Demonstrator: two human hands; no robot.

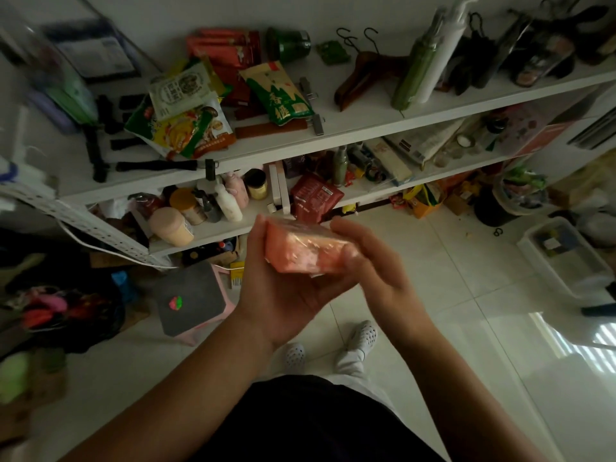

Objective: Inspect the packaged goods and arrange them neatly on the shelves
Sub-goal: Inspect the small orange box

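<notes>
Before cluttered white shelves (363, 123), tiled floor (466, 295) below; left hand (283, 295), right hand (380, 265), fingers (346, 230) clasping pink packet (306, 250)

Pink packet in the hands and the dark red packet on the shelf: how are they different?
The pink packet is pale and shiny; the dark red packet is deep red with pale print. The pink packet is held between the left hand and right hand; the dark red packet lies on the shelf, untouched. Both are blocky wrapped packs.

Grey-topped pink stool (190, 298) on tiled floor (466, 278), clear plastic bin (546, 271), wooden hangers (363, 70)
</notes>
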